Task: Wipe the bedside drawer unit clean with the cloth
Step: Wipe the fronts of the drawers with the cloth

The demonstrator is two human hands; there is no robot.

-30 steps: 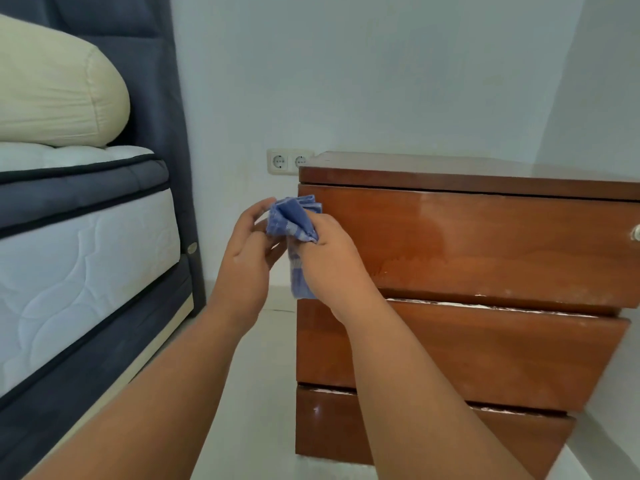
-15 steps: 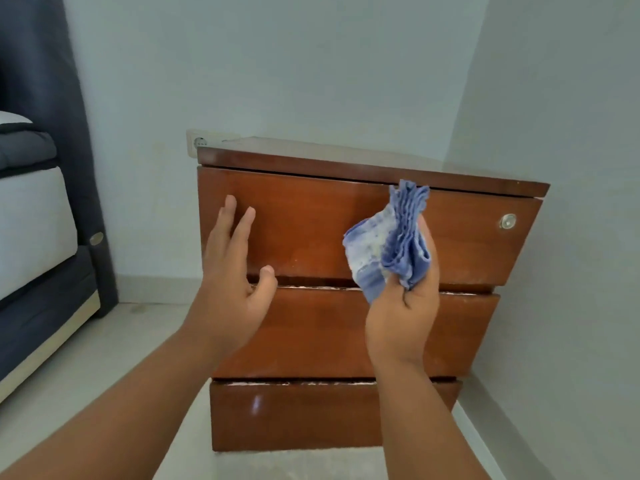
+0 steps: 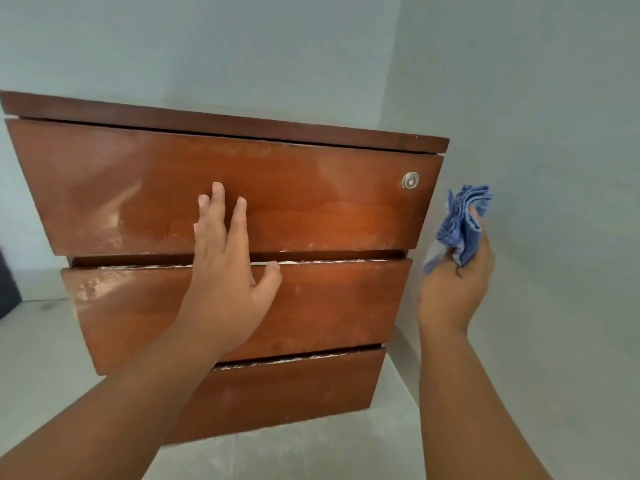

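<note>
A brown wooden drawer unit (image 3: 329, 209) with three drawer fronts fills the middle of the view, with pale dusty smears on its left side and a round metal lock (image 3: 410, 180) at the top drawer's right end. My left hand (image 3: 228, 268) lies open with fingers spread, flat against the top and middle drawer fronts. My right hand (image 3: 453, 285) is off the unit's right edge, in front of the wall, gripping a bunched blue cloth (image 3: 462, 223) that sticks up above the fingers. The cloth does not touch the wood.
A pale wall (image 3: 540, 168) stands close to the unit's right side, leaving a narrow gap. Another wall runs behind it. Light floor (image 3: 38, 351) spreads to the left and in front. A dark piece of the bed (image 3: 7, 289) shows at the far left edge.
The view has swung right and closer, so the bed and socket left the frame. My right hand carried the cloth from the top drawer front past the unit's right edge. My left hand moved onto the drawers.
</note>
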